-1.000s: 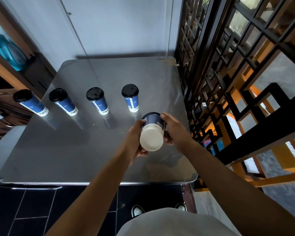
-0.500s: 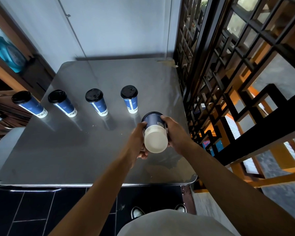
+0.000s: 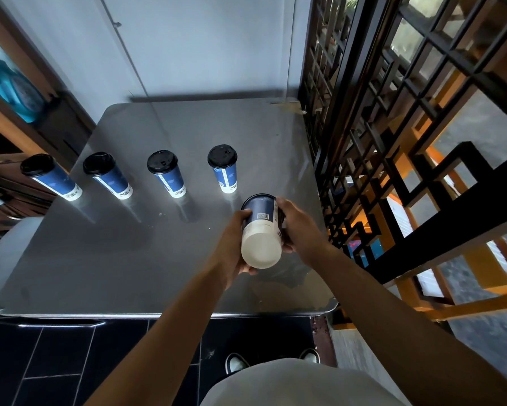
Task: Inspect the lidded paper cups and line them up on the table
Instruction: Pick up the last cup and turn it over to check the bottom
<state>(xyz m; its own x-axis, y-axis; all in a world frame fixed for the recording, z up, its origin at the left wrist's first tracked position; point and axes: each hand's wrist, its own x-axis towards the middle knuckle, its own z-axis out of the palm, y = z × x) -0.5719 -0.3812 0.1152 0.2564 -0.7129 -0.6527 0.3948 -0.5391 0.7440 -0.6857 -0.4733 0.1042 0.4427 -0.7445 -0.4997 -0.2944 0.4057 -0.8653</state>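
Note:
Several blue paper cups with black lids stand upright in a row across the metal table point(image 3: 123, 253): the leftmost cup point(image 3: 51, 177), a second cup point(image 3: 108, 175), a third cup point(image 3: 166, 174) and the rightmost cup point(image 3: 223, 169). One more blue cup point(image 3: 261, 230) is held tipped over above the table's front right, its white base turned toward me and its lid pointing away. My left hand point(image 3: 234, 244) grips its left side. My right hand point(image 3: 297, 227) grips its right side.
A black lattice screen point(image 3: 393, 127) runs along the table's right edge. A pale wall point(image 3: 202, 48) stands behind the table. Wooden shelving point(image 3: 17, 118) with a blue bottle is at the left. Dark floor tiles point(image 3: 55, 361) and my shoes point(image 3: 236, 363) lie below the front edge.
The held cup has tilted and turned a little in my hands, showing more of its blue side and label. The standing cups have not moved.

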